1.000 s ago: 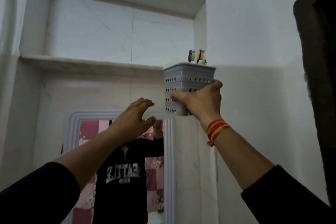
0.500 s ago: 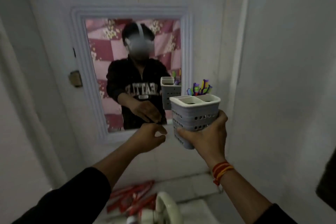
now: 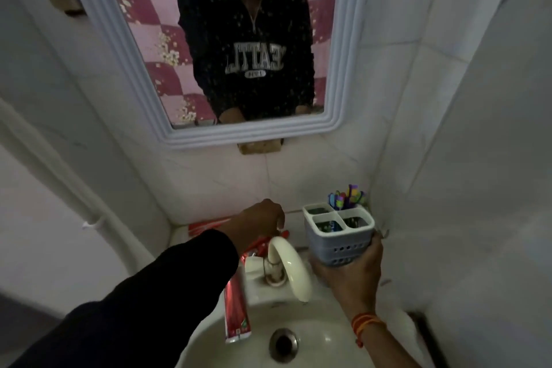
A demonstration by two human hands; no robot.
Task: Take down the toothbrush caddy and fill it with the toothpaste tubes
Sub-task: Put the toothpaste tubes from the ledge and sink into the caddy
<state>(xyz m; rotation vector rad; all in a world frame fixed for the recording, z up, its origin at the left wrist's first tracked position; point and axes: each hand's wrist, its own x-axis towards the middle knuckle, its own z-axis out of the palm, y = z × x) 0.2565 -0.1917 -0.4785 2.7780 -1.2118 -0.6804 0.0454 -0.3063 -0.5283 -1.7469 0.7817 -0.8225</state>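
My right hand [image 3: 350, 276] grips the toothbrush caddy [image 3: 340, 245] from below, low at the sink's back right corner. The caddy is grey-blue and perforated, with a white top split into several compartments; coloured toothbrushes [image 3: 347, 197] stand in its back right one. My left hand [image 3: 259, 224] reaches over the red toothpaste tubes [image 3: 206, 225] on the ledge behind the faucet, fingers curled downward and partly hidden. One more red toothpaste tube [image 3: 236, 308] lies across the sink rim, its end hanging into the basin.
A cream curved faucet [image 3: 288, 261] rises between my hands. The white sink basin [image 3: 322, 337] with its drain [image 3: 283, 344] is below. A white-framed mirror [image 3: 339, 92] hangs above, tiled walls close in at the right, and a white pipe [image 3: 89, 218] runs down the left.
My right hand has brought the caddy down from the high shelf to sink level. My left hand has dropped onto the toothpaste tubes behind the faucet. My view has tilted downward.
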